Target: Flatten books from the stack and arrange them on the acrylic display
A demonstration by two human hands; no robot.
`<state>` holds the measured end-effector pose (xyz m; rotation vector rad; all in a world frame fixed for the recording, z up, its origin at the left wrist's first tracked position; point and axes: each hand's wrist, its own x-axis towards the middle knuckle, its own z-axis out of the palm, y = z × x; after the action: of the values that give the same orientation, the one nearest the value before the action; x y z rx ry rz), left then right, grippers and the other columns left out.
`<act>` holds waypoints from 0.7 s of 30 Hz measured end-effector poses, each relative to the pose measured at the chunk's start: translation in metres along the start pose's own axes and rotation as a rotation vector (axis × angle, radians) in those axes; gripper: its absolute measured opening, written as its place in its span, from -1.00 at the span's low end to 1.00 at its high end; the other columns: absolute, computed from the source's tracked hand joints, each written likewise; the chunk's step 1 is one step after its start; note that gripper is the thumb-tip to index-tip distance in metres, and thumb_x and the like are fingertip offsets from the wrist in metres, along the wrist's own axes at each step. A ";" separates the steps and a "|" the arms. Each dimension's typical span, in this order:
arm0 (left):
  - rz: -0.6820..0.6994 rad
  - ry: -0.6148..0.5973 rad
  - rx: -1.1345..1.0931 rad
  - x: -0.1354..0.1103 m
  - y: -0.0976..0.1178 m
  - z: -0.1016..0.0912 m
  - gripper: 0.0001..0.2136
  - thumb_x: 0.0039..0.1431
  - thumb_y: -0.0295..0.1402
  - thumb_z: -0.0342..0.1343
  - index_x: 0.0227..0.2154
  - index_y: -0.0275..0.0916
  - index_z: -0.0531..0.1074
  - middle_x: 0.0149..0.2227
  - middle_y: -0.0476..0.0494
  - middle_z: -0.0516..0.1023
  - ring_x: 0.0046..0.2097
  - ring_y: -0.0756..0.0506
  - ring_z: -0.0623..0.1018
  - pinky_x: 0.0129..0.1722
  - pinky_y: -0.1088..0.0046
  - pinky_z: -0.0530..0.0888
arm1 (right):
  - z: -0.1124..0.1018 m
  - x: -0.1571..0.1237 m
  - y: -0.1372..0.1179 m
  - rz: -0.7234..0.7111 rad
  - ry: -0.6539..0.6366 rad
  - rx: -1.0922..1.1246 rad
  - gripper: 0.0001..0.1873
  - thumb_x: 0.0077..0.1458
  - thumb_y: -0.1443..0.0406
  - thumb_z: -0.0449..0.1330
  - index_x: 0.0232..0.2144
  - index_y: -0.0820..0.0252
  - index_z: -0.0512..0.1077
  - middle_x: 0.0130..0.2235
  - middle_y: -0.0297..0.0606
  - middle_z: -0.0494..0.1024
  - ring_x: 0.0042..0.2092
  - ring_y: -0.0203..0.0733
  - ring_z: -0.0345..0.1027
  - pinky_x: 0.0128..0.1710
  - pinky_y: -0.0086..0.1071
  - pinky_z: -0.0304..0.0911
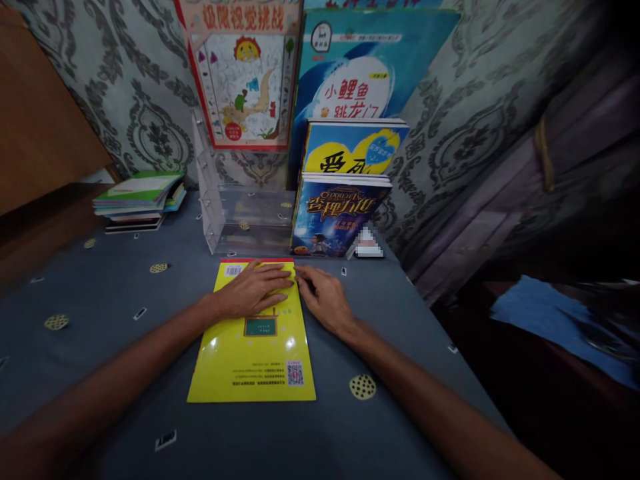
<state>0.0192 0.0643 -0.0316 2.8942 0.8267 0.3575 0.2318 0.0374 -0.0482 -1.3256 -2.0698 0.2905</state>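
Note:
A yellow book [240, 367] lies closed on the cloth-covered table, its barcode at the far end and a QR code at the near right corner. My left hand [257, 289] rests flat across its upper part, fingers stretched out to the right with small gaps between them. At the book's far right edge, my right hand [324, 298] has its fingers bent and drawn together, thumb and fingertips pinching the edge near the corner. The fingertips' exact grip is partly hidden.
Just beyond the book stands a clear acrylic rack [206, 193] holding a red-bordered picture book [245, 87], a teal book [400, 60], a blue-yellow book [320, 143] and a dark blue book [330, 217]. A book stack [137, 193] lies left. The table's right edge drops beside a curtain [475, 193].

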 end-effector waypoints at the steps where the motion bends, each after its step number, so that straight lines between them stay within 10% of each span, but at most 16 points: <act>1: -0.004 0.002 0.010 0.000 0.001 0.001 -0.58 0.45 -0.10 -0.24 0.16 -0.09 0.36 0.24 -0.14 0.40 0.28 -0.15 0.33 0.26 0.08 0.15 | 0.000 0.000 0.000 0.001 -0.005 0.009 -0.70 0.26 0.37 0.03 -0.03 0.19 0.46 -0.17 -0.12 0.62 -0.15 -0.07 0.50 -0.10 -0.23 0.38; 21: 0.074 -0.023 -0.127 -0.003 0.004 -0.004 -0.58 0.45 -0.15 -0.22 0.14 -0.18 0.39 0.18 -0.16 0.47 0.32 -0.17 0.29 0.27 0.12 0.16 | -0.022 -0.033 0.009 -0.270 -0.178 0.039 -0.61 0.27 0.38 0.03 0.06 0.14 0.50 0.08 -0.11 0.57 0.15 0.00 0.40 0.14 0.05 0.33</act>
<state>0.0179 0.0591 -0.0279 2.8107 0.6696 0.3693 0.2615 0.0093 -0.0499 -1.0122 -2.3477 0.3376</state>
